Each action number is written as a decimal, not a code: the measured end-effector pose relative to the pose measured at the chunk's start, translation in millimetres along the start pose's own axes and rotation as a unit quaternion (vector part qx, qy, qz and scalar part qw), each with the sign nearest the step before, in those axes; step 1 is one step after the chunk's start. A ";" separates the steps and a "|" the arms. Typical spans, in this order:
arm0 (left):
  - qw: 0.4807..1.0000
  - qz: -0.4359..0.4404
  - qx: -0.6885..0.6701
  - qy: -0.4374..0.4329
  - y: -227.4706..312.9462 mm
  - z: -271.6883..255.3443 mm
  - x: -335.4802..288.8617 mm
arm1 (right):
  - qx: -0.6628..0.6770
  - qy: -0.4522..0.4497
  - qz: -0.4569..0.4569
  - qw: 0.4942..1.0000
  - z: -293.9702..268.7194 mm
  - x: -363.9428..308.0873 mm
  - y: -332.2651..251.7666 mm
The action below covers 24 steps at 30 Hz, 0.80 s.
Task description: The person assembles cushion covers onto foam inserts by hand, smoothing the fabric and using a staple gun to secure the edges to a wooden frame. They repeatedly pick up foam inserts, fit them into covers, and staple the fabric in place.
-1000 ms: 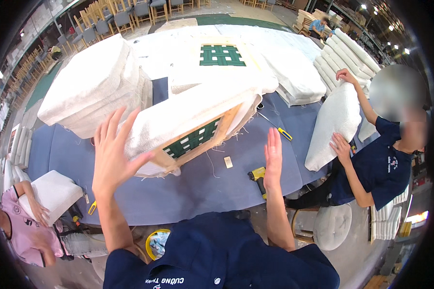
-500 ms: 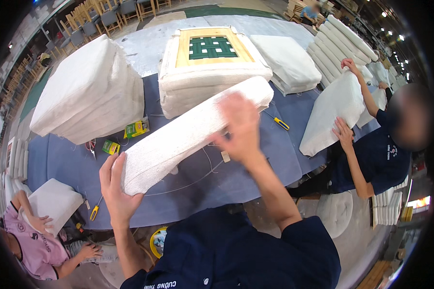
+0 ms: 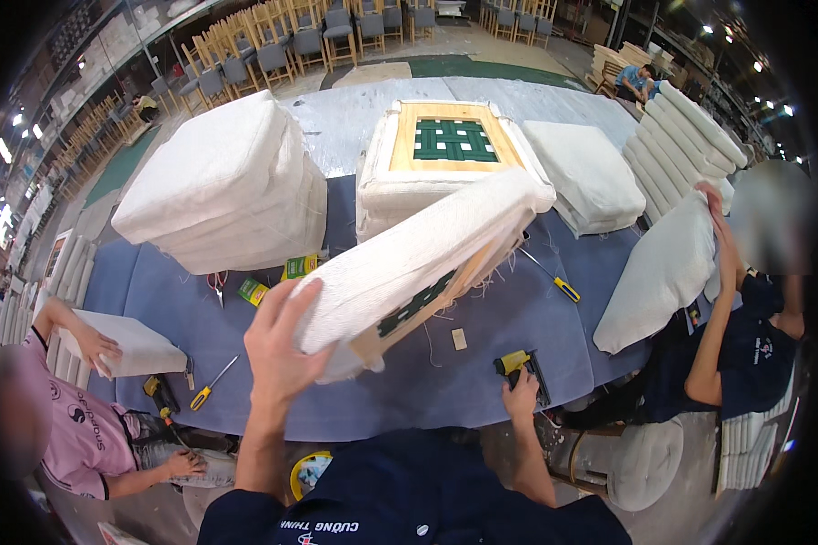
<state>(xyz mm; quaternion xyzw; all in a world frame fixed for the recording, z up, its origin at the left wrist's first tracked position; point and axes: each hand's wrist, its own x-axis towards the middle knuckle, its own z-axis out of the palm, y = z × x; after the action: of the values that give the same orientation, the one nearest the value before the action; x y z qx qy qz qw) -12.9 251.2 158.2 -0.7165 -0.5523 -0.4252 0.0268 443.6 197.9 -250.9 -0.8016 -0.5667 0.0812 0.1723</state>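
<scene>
A white-covered seat cushion (image 3: 409,259) stands tilted on its edge over the table. Part of its underside shows a pale wooden frame and green webbing, with loose threads along the cloth edge. My left hand (image 3: 282,341) grips its near left end, thumb on one face and fingers over the other. At the table's front edge, right of the cushion, a black and yellow staple gun (image 3: 527,371) is in my right hand (image 3: 521,397). The fingers there wrap round its handle and are partly hidden.
Behind the cushion are a stack of white seats (image 3: 218,191), another topped with green webbing (image 3: 454,141), and a third white pile (image 3: 586,177). Screwdrivers (image 3: 565,289), scissors (image 3: 216,286) and green-yellow packets (image 3: 300,266) lie on the blue table (image 3: 409,400). Co-workers handle cushions at both sides.
My right hand has left the cushion's top and moved down to the staple gun. The cushion has tipped, so its wooden underside now shows. My left hand still holds its end.
</scene>
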 end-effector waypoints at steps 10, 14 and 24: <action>0.986 -0.103 0.090 -0.094 34.6 -27.3 2.7 | -0.097 -0.084 0.047 0.991 18.1 18.2 -3.8; 0.968 -0.109 0.131 -0.183 0.4 -37.2 4.8 | 0.079 -0.162 0.032 0.983 -18.6 57.1 -16.5; 0.884 -0.070 -0.126 -0.444 -99.5 3.7 103.0 | 0.498 -0.099 -0.312 0.803 -139.7 6.1 -316.1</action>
<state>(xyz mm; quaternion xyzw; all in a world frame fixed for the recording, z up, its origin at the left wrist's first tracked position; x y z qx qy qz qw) -88.9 370.9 178.7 -0.7873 -0.4966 -0.1297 -0.3417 212.8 272.1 -4.5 -0.3732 -0.6820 0.3726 0.5067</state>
